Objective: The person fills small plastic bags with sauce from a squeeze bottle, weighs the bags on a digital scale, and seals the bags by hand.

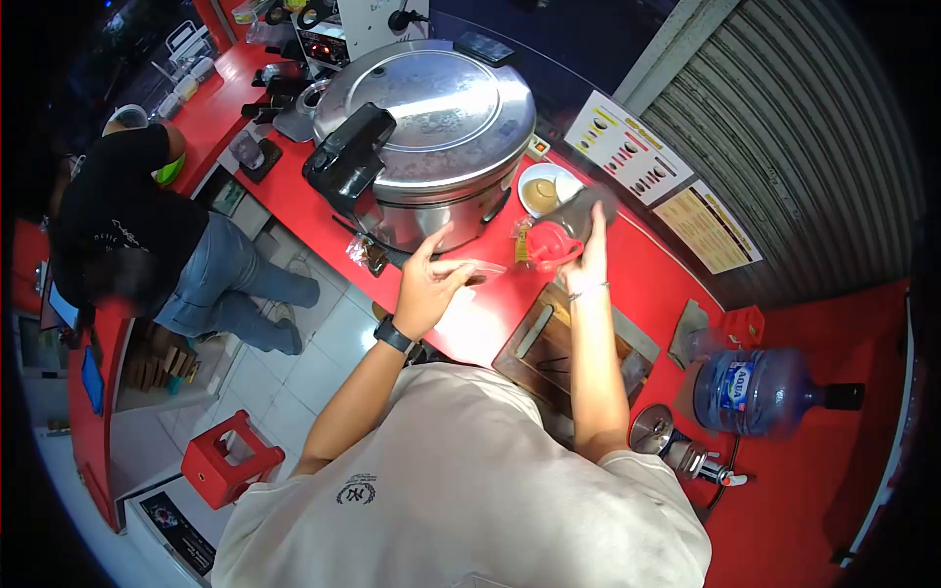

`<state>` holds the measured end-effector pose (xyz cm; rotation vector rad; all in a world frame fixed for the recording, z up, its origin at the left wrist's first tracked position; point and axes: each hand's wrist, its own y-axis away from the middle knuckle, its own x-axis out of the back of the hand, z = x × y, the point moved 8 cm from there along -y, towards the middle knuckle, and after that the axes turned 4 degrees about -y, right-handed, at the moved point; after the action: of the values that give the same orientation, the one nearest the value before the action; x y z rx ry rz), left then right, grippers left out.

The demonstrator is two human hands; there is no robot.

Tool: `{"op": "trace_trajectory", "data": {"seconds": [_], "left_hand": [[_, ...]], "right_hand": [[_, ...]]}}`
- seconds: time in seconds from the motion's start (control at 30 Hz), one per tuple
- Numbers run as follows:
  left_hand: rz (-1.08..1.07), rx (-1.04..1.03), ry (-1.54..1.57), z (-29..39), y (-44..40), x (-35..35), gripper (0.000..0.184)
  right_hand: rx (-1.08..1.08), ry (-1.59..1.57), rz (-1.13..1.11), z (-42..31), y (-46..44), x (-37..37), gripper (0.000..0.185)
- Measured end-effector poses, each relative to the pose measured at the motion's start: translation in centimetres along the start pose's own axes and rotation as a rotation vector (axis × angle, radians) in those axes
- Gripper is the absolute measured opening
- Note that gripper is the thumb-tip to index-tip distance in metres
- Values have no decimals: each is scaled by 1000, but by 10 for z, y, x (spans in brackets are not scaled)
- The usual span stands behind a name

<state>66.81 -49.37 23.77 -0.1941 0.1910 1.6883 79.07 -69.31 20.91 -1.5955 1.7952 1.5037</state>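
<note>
Over on the far left, one person point(127, 220) in a black top and blue jeans stands beside the red surface point(639, 259), and one red stool point(232, 472) sits low on the tiles. Moving right, one big metal cooker point(431, 122), lid down, fills the back of the surface. Now the left hand point(429, 284), just in front of it: thumb and fingers pinch one thin clear piece point(482, 267), poking out rightward from the fingertips, too blurred to name. Next, one dark container point(576, 211) with one red top point(551, 245), tilted, and the right hand point(588, 257) has it gripped along its right side, the red top pointing back towards the left hand's clear piece. Just behind that, one white dish point(541, 171) holds a brown round item. Farther right come two printed sheets point(627, 149), side by side against the shutter, then one big blue water bottle point(750, 394) lying sideways in view.
</note>
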Motion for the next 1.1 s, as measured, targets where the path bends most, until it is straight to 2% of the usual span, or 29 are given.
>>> {"op": "trace_trajectory", "data": {"seconds": [0.07, 0.1, 0.2, 0.23, 0.33, 0.4, 0.57, 0.6, 0.63, 0.67, 0.7, 0.77, 0.8, 0.87, 0.93, 1.0, 1.03, 1.07, 1.1], "left_hand": [[71, 8, 53, -18, 5, 15, 64], [121, 6, 17, -28, 9, 26, 62], [199, 54, -47, -55, 17, 51, 60], [232, 81, -34, -59, 20, 57, 59], [268, 116, -41, -65, 25, 71, 59], [272, 142, 18, -64, 27, 72, 59], [238, 120, -84, -66, 25, 73, 55], [239, 164, -106, -61, 25, 67, 55], [188, 111, -108, -67, 24, 67, 55], [181, 133, -132, -73, 25, 68, 54], [146, 149, -86, -65, 26, 60, 53], [76, 176, -44, -59, 28, 52, 53], [41, 219, -64, -53, 31, 46, 53], [-98, 144, -43, -58, 34, 38, 50], [-194, 138, -105, -54, 38, 25, 49], [-220, 192, -49, -50, 41, 13, 50], [-218, 186, -50, -51, 41, 12, 50], [-184, 176, -92, -55, 41, 15, 51], [-148, 163, -133, -57, 39, 19, 53]], "right_hand": [[-247, -181, 17, 37, -6, 39, 60], [-231, -149, 108, 53, -22, 85, 55], [-263, -391, 196, 99, -19, 139, 62], [-375, -432, 291, 113, -15, 154, 65], [-497, -464, 327, 140, -12, 182, 75], [-413, -476, 394, 139, -4, 187, 76], [-348, -410, 251, 128, -19, 194, 80], [-336, -454, 215, 131, -15, 195, 76], [-326, -497, 179, 134, -10, 197, 74], [-270, -367, 190, 139, 8, 193, 71], [-379, -249, 359, 152, 42, 187, 63], [-658, 237, -10, 176, 90, 182, 44], [-561, 583, -89, 156, 112, 144, 30], [28, 964, -299, 120, 108, 91, 29], [1063, 1513, -575, 66, 144, -23, 51], [813, 1611, -689, 74, 128, -35, 51], [636, 1631, -739, 85, 110, -21, 38], [646, 1638, -769, 89, 105, -25, 23], [616, 1648, -780, 90, 102, -27, 20]]}}
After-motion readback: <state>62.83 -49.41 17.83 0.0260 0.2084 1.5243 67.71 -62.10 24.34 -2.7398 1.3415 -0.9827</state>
